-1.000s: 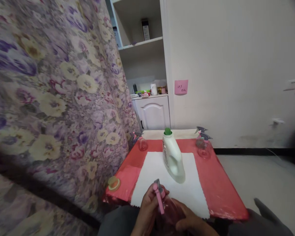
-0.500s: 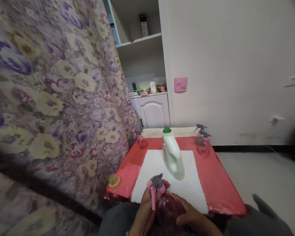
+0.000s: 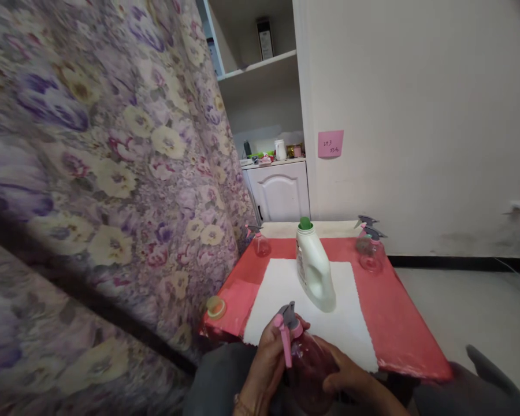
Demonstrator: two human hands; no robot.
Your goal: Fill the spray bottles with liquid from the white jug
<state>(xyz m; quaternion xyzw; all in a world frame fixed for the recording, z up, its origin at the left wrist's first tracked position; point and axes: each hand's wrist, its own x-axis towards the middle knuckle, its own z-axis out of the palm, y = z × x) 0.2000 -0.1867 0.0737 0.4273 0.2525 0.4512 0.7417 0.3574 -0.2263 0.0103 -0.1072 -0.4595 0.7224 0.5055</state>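
Note:
Low in front of me, at the near edge of the table, I hold a clear pink spray bottle (image 3: 312, 370) with a grey and pink trigger head. My left hand (image 3: 266, 358) is closed around its neck, just below the head. Lower down, my right hand (image 3: 349, 372) wraps the bottle's body from the right. Beyond them a pale green jug (image 3: 314, 268) with a side handle stands on a white cloth (image 3: 273, 294); its mouth shows a green spout. A yellowish round cap (image 3: 215, 307) lies at the table's left edge.
One spray bottle (image 3: 262, 245) stands at the back left of the red-covered table (image 3: 398, 312), and further spray bottles (image 3: 371, 256) stand at the back right. A floral curtain (image 3: 125, 190) hangs along the left. Behind is a cabinet (image 3: 281, 188) with items on it.
The whole scene has shifted slightly right and up in view as my head turned. Both hands keep their hold on the spray bottle, whose head is turned slightly.

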